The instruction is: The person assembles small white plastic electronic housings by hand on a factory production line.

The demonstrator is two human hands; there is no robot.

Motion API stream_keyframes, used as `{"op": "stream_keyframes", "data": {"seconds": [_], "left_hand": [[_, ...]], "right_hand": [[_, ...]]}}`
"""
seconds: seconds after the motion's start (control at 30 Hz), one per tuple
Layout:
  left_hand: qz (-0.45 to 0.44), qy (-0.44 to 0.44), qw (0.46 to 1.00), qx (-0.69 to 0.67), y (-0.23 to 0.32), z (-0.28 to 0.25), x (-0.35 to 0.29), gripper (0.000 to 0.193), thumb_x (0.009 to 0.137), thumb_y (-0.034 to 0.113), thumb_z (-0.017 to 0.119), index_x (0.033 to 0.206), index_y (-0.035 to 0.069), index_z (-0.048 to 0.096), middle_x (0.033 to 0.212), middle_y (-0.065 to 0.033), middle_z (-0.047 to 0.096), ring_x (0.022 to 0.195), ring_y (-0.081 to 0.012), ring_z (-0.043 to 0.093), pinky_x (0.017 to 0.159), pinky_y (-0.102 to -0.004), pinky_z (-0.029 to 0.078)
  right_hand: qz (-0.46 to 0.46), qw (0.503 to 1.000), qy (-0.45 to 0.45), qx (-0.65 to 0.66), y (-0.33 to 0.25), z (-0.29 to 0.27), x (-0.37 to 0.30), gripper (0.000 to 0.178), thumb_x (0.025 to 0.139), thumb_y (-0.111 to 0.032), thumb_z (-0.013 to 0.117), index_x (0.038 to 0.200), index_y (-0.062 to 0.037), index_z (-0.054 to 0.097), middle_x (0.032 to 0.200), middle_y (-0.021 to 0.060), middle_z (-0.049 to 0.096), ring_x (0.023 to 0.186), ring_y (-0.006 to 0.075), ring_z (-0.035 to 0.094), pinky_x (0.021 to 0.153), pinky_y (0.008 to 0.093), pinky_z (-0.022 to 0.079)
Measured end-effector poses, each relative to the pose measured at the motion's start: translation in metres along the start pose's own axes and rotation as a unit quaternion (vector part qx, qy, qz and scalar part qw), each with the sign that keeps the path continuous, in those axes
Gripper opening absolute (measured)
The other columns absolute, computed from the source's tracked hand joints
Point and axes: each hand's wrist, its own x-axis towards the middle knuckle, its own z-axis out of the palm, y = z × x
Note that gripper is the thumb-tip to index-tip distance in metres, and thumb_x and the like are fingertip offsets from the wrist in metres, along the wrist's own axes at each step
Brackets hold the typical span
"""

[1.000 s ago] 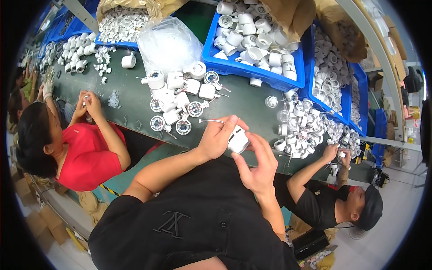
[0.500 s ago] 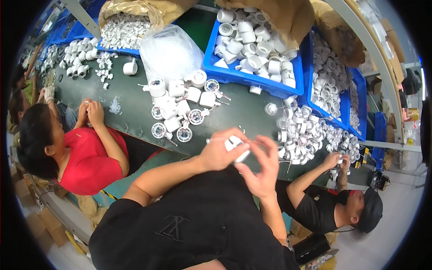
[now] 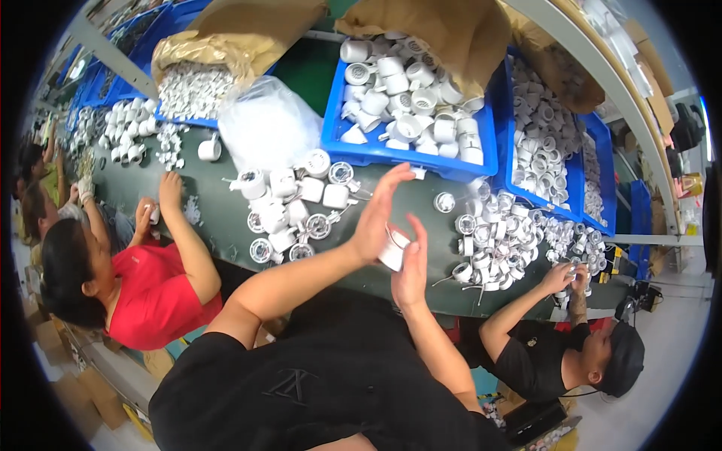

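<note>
A white, rounded plastic housing (image 3: 392, 251) sits between my two hands above the near edge of the table. My left hand (image 3: 374, 223) has its palm against the housing, with the fingers stretched up and away from me. On the other side, my right hand (image 3: 410, 272) presses against it with the thumb and fingers raised. The palms hide part of the housing. Just beyond my left forearm lies a group of white housings (image 3: 335, 197), several showing round open ends and thin wires.
Beyond the hands stands a blue bin (image 3: 406, 160) of white cups. A clear plastic bag (image 3: 271, 128) sits left of it. More wired parts (image 3: 496, 240) are heaped to the right. Co-workers in a red shirt (image 3: 162, 293) and black cap (image 3: 623, 359) sit on either side.
My left fingers have gone from wrapped around the housing to stretched upward. My right hand has closed in against it. The co-worker in red has reached one hand farther over the table.
</note>
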Motion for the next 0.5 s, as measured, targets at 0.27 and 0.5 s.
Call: {"op": "stream_keyframes", "data": {"seconds": [0.27, 0.5], "left_hand": [[-0.252, -0.030, 0.795, 0.551, -0.101, -0.054, 0.183, 0.097, 0.064, 0.043, 0.083, 0.140, 0.002, 0.039, 0.125, -0.0251, 0.059, 0.116, -0.0392, 0.058, 0.098, -0.0445, 0.047], [-0.026, -0.027, 0.834, 0.550, -0.058, -0.032, 0.150, 0.064, 0.068, 0.019, 0.082, 0.125, 0.011, 0.054, 0.124, -0.0200, 0.053, 0.114, -0.0381, 0.056, 0.095, -0.0422, 0.049]], "right_hand": [[0.048, 0.970, 0.030, 0.235, -0.046, -0.069, 0.050, 0.055, 0.103, -0.042, 0.042, 0.144, -0.0053, 0.038, 0.125, 0.0080, 0.056, 0.112, 0.0251, 0.057, 0.093, 0.0397, 0.048], [-0.020, 0.994, 0.081, -0.075, -0.082, -0.056, 0.087, 0.063, 0.094, -0.018, 0.064, 0.145, -0.0034, 0.031, 0.136, 0.0089, 0.048, 0.117, 0.0216, 0.054, 0.096, 0.0398, 0.048]]}}
